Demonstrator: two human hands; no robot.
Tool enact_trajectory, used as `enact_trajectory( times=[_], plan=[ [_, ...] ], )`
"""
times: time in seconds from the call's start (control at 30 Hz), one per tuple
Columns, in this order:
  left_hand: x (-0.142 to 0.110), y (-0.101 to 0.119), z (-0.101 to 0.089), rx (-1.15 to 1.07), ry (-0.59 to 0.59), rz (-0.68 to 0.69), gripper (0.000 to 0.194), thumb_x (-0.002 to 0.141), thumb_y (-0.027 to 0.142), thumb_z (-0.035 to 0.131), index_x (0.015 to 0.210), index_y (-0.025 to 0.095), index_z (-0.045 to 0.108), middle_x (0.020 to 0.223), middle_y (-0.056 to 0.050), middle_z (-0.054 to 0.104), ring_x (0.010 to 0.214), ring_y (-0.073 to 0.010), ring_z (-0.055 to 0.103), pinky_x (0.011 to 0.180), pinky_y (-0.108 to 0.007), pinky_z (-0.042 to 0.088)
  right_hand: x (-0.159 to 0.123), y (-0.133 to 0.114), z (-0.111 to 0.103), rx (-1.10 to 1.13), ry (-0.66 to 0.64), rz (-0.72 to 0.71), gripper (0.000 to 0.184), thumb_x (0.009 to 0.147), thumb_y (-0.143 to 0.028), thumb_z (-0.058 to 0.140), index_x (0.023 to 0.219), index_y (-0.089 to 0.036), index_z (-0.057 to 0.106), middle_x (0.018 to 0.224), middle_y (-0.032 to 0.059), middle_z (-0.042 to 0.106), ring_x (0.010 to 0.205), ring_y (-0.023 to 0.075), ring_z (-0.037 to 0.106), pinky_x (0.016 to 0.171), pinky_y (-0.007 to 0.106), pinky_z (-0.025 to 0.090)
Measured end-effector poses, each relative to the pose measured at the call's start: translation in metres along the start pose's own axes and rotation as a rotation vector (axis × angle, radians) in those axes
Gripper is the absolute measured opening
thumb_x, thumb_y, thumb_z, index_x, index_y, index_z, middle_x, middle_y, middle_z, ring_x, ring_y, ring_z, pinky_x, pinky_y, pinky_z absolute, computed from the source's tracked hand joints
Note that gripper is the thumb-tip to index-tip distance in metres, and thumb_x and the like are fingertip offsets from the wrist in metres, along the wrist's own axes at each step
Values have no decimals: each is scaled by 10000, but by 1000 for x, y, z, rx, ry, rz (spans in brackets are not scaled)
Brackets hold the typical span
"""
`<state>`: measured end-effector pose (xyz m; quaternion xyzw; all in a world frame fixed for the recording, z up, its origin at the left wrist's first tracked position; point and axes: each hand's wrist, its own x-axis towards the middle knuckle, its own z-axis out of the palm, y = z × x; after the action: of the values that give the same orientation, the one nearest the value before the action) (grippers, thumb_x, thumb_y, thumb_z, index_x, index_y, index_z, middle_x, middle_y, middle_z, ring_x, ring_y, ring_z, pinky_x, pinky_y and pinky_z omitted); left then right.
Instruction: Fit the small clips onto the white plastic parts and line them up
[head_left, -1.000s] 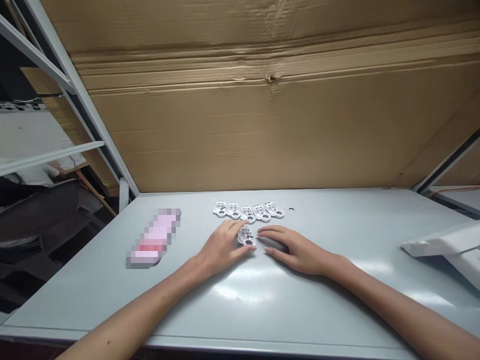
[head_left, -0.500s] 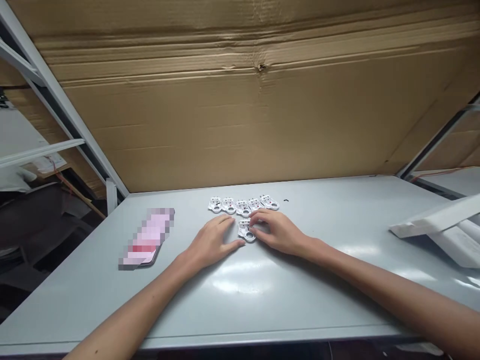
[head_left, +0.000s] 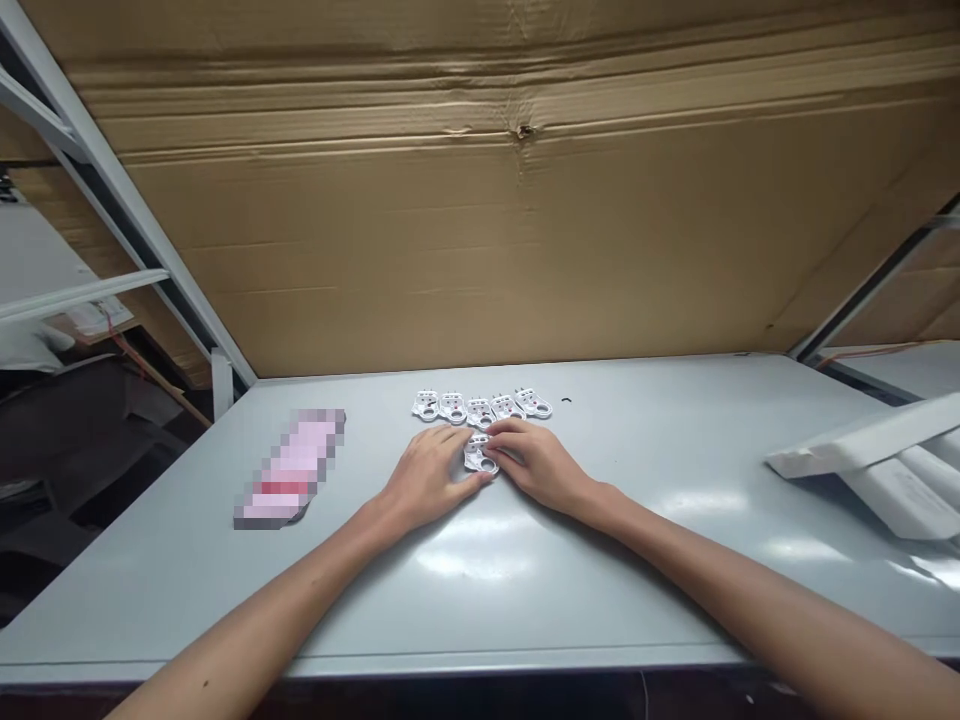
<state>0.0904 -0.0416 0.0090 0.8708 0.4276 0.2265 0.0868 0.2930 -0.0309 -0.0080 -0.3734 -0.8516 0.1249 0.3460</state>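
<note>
A white plastic plug housing (head_left: 481, 463), with a round ring opening at its near end, lies on the table between my hands. Around its left and near sides curl the fingers and thumb of my left hand (head_left: 431, 468), steadying it. My right hand (head_left: 541, 463) has its fingertips pinched together over the housing's right edge; whatever is between them is too small or hidden to make out. Just beyond, several similar white housings (head_left: 452, 407) with prongs and small red spots sit in a row.
A pink phone-shaped object (head_left: 296, 465), blurred out, lies at the left. One small dark piece (head_left: 566, 400) is right of the row. White foam-like packaging (head_left: 892, 460) sits at the right edge. Cardboard (head_left: 480, 250) walls off the back of the grey table (head_left: 600, 610), between metal posts.
My left hand has closed in on the housing, its fingers now against it. My right fingertips have shifted slightly toward its far end. The whole view has moved a little.
</note>
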Motion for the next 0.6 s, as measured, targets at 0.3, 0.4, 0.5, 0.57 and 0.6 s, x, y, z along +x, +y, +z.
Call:
enact_trajectory(
  times=[0.3, 0.4, 0.5, 0.57, 0.6],
  plan=[
    [0, -4, 3, 9, 13, -15, 409, 906, 509, 587, 1203, 228, 611, 1204, -62, 661, 1140, -282, 580, 993, -421, 446, 0, 3, -6, -31, 75, 3, 223, 946, -211, 501, 940, -223, 724, 983, 80, 730, 896, 225, 676, 792, 362, 540],
    [0, -5, 1, 21, 14, -7, 427, 915, 509, 573, 1219, 211, 609, 1239, -75, 646, 1162, -285, 573, 1000, -420, 446, -2, 12, -23, -20, 121, 42, 208, 923, -203, 523, 915, -226, 730, 929, 61, 755, 845, 227, 693, 764, 357, 537],
    [-2, -5, -1, 44, 10, -8, 399, 938, 442, 551, 1243, 189, 595, 1276, -91, 624, 1185, -276, 561, 1020, -411, 438, -9, 33, -43, -5, 193, 136, 209, 892, -223, 536, 909, -236, 743, 932, 50, 769, 823, 244, 707, 757, 378, 545],
    [-3, -5, -2, 59, -3, -15, 375, 946, 393, 537, 1247, 175, 592, 1286, -103, 615, 1195, -275, 553, 1027, -411, 437, -14, 50, -56, -14, 222, 248, 208, 867, -238, 543, 895, -225, 748, 910, 61, 772, 815, 264, 709, 743, 400, 547],
    [-4, -5, -3, 64, -10, -16, 367, 948, 379, 531, 1246, 174, 592, 1289, -107, 612, 1200, -276, 550, 1028, -414, 437, -16, 58, -62, -29, 226, 298, 206, 860, -247, 545, 884, -224, 748, 923, 65, 772, 823, 269, 708, 747, 407, 546]
  ],
)
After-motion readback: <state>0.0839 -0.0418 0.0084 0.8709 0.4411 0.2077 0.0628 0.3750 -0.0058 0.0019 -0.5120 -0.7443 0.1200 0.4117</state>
